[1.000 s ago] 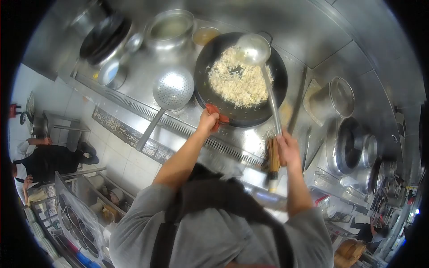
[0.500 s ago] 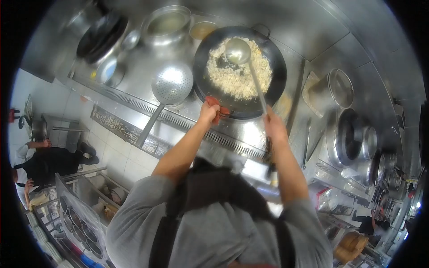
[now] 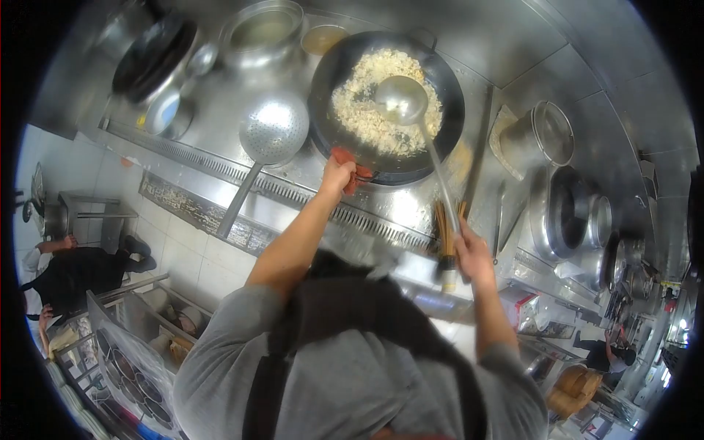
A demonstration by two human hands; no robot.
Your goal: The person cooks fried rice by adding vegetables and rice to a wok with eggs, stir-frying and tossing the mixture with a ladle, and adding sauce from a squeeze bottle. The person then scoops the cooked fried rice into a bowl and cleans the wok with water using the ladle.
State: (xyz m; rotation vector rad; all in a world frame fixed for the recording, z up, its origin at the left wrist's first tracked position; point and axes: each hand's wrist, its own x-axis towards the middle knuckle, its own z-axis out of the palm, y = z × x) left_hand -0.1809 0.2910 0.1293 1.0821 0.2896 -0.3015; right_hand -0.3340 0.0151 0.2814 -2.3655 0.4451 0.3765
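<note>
A large black wok (image 3: 334,132) sits on the steel stove and holds a pale, crumbly food like fried rice (image 3: 367,121). My left hand (image 3: 337,177) is closed around a red cloth (image 3: 343,156) at the wok's near rim; the cloth covers whatever part of the rim or handle lies beneath. My right hand (image 3: 473,253) grips the long handle of a ladle (image 3: 402,100), whose bowl rests in or just over the food at the wok's right side. A perforated skimmer (image 3: 274,130) lies left of the wok.
Behind the skimmer stand a metal pot (image 3: 262,55) and a small bowl of brownish liquid (image 3: 323,39). A bundle of thin sticks (image 3: 445,229) stands beside my right hand. To the right are a strainer (image 3: 551,133) and another wok (image 3: 568,213). A person (image 3: 77,275) is at far left.
My right hand has moved down and right, drawing the ladle's bowl nearer to me through the wok. The left hand stays at the rim with the red cloth. The view has shifted slightly.
</note>
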